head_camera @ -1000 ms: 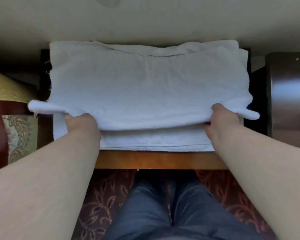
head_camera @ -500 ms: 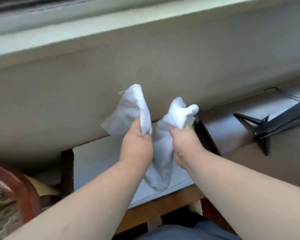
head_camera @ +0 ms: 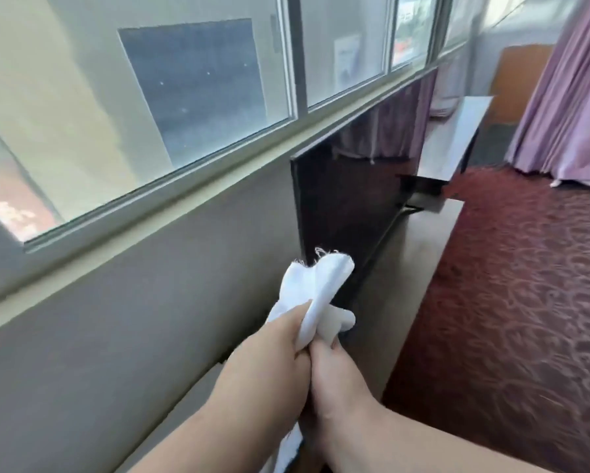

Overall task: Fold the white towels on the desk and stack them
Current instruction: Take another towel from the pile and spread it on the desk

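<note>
A white towel [head_camera: 315, 285] is lifted in the air in front of me, its frayed corners bunched together above my hands. My left hand [head_camera: 273, 349] grips one corner, thumb pressed on the cloth. My right hand [head_camera: 331, 373] grips the other corner right beside it, the two hands touching. The rest of the towel [head_camera: 288, 452] hangs down between my forearms and is mostly hidden. The desk and the other towels are out of view.
A dark flat screen [head_camera: 351, 206] stands on a long low cabinet [head_camera: 419, 254] against the wall under the window [head_camera: 184, 107]. Red patterned carpet [head_camera: 525, 302] lies to the right, purple curtains [head_camera: 569, 90] at the far right.
The towel came off the desk and my hands brought its two corners together until they touch. My view has swung up and to the right, away from the desk.
</note>
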The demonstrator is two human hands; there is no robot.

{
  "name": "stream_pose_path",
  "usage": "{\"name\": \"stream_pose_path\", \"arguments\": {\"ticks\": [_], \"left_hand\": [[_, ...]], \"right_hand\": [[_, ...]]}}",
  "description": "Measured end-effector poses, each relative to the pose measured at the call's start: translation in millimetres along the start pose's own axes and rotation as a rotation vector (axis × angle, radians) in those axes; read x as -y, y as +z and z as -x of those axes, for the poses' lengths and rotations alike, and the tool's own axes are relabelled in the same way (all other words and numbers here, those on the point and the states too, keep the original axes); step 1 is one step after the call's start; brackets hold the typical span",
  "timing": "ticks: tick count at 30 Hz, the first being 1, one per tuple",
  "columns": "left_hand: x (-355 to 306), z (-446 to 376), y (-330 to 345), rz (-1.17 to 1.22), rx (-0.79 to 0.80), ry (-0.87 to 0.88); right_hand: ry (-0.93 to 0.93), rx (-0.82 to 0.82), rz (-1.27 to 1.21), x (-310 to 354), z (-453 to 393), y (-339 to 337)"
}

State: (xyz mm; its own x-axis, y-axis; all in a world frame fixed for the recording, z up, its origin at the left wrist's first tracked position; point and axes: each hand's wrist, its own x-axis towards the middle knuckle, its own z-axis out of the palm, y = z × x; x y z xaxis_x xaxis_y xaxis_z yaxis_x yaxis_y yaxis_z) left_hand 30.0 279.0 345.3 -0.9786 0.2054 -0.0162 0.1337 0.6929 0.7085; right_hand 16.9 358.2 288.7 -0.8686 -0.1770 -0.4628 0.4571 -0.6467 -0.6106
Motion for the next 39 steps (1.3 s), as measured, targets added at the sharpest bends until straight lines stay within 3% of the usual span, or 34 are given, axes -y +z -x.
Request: {"name": "stream_pose_path", "arguments": {"ticks": [4,7,14,22,30,35,39], "left_hand": [[-85,-27,68,-0.023,0.112,0.110],[-152,-48,131,-0.031,0.152,0.197],[-291,-108,262,-0.034,0.142,0.310],[-389,-179,357,0.077,0.146,0.375],[-445,-286,426,0.155,0.243,0.449],[-489,-404,455,0.144,0.262,0.526],[-524,-514,466,0.150,0.329,0.582]], "right_hand": [[-0.030,-0.134,-0.100,72,27,-79],[-0.154,-0.184,-0.157,130,46,-149],[-0.304,-0.268,-0.164,287,97,-282],[-0.481,-0.319,-0.323,406,113,-360],[-0.501,-0.439,-0.063,512,60,-432],[-0.485,-0.479,0.099,609,-14,-476],[-0.628,-0.504,0.373,698,-62,-495]]}}
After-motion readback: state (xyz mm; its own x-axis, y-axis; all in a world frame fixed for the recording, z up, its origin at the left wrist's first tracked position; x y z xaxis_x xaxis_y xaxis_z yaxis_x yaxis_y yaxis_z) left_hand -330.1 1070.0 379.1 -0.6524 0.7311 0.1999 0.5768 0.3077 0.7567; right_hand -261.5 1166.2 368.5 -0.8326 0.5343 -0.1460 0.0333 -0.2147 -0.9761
